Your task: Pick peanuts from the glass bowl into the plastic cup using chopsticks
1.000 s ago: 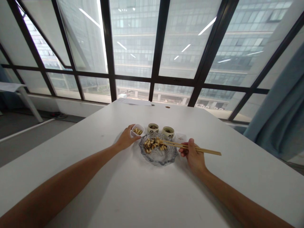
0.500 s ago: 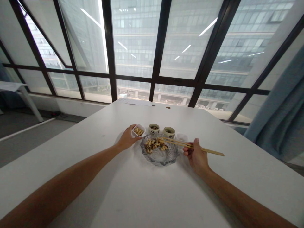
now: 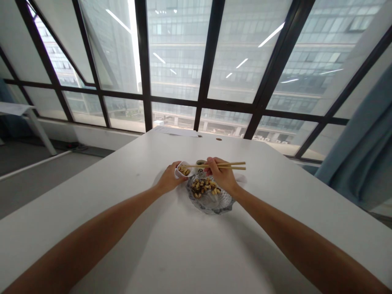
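Observation:
My left hand (image 3: 170,178) is closed around the side of a small white bowl (image 3: 178,174), which is tilted a little and holds pale nuts that look like peanuts or pistachios (image 3: 184,171). My right hand (image 3: 220,173) grips a pair of wooden chopsticks (image 3: 231,164), their tips inside that bowl at the nuts. Below the right hand sits a clear glass dish (image 3: 211,207) with a heap of mixed nuts and dark seeds (image 3: 202,187) on its left and back part. A pale cup with dark lettering (image 3: 200,163) is partly hidden behind the right hand.
Another white bowl (image 3: 241,179) shows partly behind my right wrist. Toward the far edge of the white table (image 3: 153,253) lie white paper (image 3: 176,131) and a small brown disc (image 3: 218,139). Windows stand beyond; a blue curtain (image 3: 355,151) hangs at the right.
My right hand has moved left with the chopsticks, from over the glass dish to the bowl in my left hand. It now covers the second lettered cup. The left hand keeps its hold.

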A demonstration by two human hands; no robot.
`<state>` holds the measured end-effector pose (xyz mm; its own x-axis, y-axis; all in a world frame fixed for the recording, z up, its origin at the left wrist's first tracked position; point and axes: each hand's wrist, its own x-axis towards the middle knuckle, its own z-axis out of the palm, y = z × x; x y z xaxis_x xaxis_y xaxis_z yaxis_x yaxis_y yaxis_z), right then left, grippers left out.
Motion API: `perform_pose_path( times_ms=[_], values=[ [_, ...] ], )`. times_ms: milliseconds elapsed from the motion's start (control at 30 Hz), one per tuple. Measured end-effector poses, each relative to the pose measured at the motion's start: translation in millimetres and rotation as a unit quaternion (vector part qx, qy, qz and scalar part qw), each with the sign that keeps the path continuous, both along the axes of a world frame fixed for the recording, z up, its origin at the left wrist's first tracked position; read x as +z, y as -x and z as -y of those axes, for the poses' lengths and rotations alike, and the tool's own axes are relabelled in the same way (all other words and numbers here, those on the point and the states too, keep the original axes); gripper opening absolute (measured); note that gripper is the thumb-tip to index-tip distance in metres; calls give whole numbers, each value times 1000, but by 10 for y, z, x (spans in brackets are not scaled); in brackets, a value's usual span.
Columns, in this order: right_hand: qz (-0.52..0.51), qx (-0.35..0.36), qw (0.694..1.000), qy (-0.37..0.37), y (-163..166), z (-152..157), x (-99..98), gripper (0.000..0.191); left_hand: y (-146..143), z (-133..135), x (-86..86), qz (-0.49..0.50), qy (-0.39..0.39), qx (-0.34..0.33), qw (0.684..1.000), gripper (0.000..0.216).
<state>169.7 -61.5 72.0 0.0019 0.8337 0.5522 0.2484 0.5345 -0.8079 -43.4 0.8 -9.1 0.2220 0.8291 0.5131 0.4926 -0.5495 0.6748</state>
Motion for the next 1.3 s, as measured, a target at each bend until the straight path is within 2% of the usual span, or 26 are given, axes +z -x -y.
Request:
perform_pose_path(
  times_ms=[100,200,300,467,600,733,800,867,933,1000,1067,1133,1300],
  values=[
    [-29,-51,998,-2,-151,110,60,57,-8,14,16,-2,1,7,1000,66],
    [17,-90,996,0,-389,265,101,57,-12,27,33,-4,3,9,1000,65],
    [143,-67,987,-12,-573,356,91,53,-12,31,36,-8,3,13,1000,66],
    [328,-26,940,-86,-639,346,27,51,-12,14,14,-3,8,13,1000,65],
    [393,-11,911,-123,-601,319,4,47,-9,-3,-4,1,-3,12,1000,64],
    [400,1,908,-124,-588,354,6,48,-8,-10,-8,7,-6,4,1000,63],
    [371,0,923,-101,-600,376,0,50,-11,-12,-8,6,2,3,1000,64],
    [303,-11,951,-65,-619,386,-17,50,-14,-12,-9,4,6,5,1000,64],
    [178,-39,983,-29,-634,381,-53,48,-16,-10,-11,2,6,9,1000,64],
    [26,-62,998,7,-641,369,-112,48,-16,-8,-13,1,6,12,1000,64],
    [-100,-65,992,42,-642,361,-195,50,-13,-5,-13,0,6,10,1000,64],
    [-178,-58,980,74,-645,364,-292,51,-10,-4,-11,-2,6,9,1000,63],
    [-264,-57,956,110,-668,387,-451,51,0,-5,-11,0,9,11,1000,64]
  ],
)
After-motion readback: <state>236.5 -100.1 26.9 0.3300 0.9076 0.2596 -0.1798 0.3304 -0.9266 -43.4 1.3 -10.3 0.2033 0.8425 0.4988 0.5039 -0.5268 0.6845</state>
